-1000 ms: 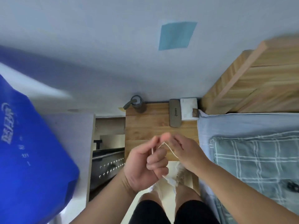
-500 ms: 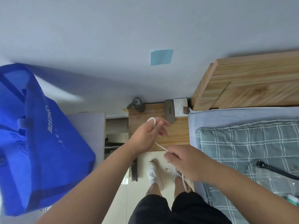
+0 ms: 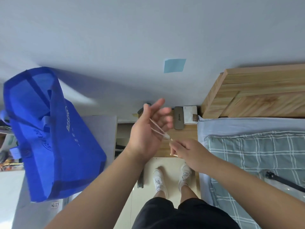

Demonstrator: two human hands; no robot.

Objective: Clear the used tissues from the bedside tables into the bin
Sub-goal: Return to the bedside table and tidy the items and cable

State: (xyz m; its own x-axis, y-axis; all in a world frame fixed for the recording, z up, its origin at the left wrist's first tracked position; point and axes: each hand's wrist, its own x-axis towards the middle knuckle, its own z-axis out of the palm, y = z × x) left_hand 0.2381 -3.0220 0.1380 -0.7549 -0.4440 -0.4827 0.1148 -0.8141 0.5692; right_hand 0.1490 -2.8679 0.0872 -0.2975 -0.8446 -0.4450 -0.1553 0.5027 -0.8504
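My left hand (image 3: 148, 129) is raised over the wooden bedside table (image 3: 184, 134), palm up and fingers spread. A thin white cord (image 3: 156, 128) runs doubled across that palm, seemingly looped over the fingers. My right hand (image 3: 188, 149) pinches the cord's other end just right of the left hand, above the table's front edge. A white tissue pack (image 3: 189, 114) lies at the table's back right corner. I see no loose used tissue and no bin.
A dark flat case (image 3: 179, 118) lies beside the tissue pack. A big blue tote bag (image 3: 49, 129) hangs at the left. A bed with a checked pillow (image 3: 255, 154) and a wooden headboard (image 3: 255, 93) is on the right. My white shoes (image 3: 158, 179) stand below.
My left hand has lifted and opened its fingers, with the cord now stretched across the palm. My right hand has risen closer to it, still pinching the cord.
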